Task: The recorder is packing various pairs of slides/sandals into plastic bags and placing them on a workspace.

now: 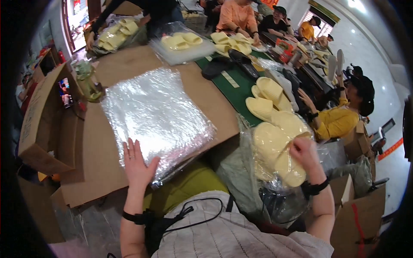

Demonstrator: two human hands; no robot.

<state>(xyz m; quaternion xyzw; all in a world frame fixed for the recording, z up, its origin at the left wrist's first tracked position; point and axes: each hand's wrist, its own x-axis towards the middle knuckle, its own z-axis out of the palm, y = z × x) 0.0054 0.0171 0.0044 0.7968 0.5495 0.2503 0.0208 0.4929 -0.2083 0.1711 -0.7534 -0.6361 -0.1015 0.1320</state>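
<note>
While left hand (137, 165) lies flat on plastic bag stack (157, 118), right hand (303, 152) grip holds bagged yellow slippers (275, 150).

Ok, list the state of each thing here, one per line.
Left hand: open, flat on the stack of clear bags.
Right hand: fingers closed on a pale yellow slipper.
Cardboard box: open, on its side.

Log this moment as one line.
left hand: flat on stack of clear plastic bags | right hand: gripping pale yellow slippers | surface: cardboard sheet
</note>
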